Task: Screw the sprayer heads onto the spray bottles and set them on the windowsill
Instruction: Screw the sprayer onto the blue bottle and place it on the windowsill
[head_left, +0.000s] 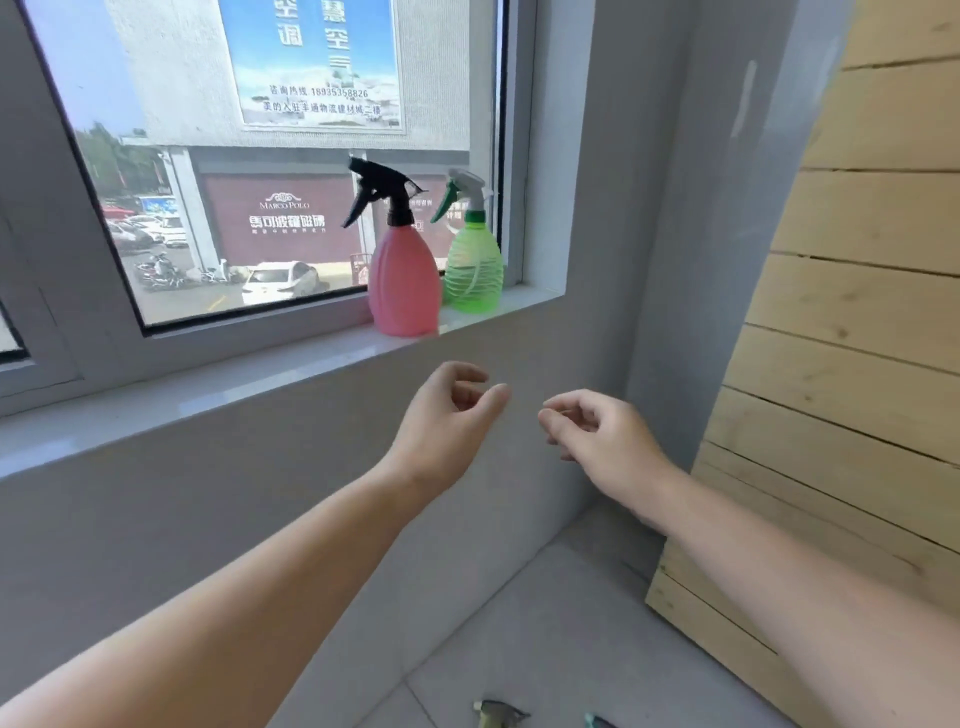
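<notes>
Hanging in front of the grey wall (260, 519), the left hand (447, 415) and the right hand (597, 431) hold nothing. The fingers of each are loosely curled, thumb and forefinger apart. The two hands face each other across a small gap without touching. Both bare forearms reach in from the bottom edge of the view. Above the left hand and beyond it, the pink spray bottle (405, 286) stands upright near the front edge of the white windowsill (208, 384). A black sprayer head (382, 192) sits on its neck, trigger pointing left. Just beside it, above the gap between the hands and closer to the glass, the green spray bottle (474, 270) also stands upright. It carries a white sprayer head (465, 195) with a green trigger and collar. Whether the two bottles touch at the base or stand just apart cannot be told. Neither hand touches a bottle or the sill. Behind the bottles the window (260, 182) shows a street with parked cars and signs on a building. To the right of the right hand, pale wooden boards (857, 364) lean in the corner. Below both hands, at the very bottom edge of the tiled floor (545, 649), a pale object (501, 714) and a teal object (597, 721) are cut off by the frame; what they are cannot be told.
</notes>
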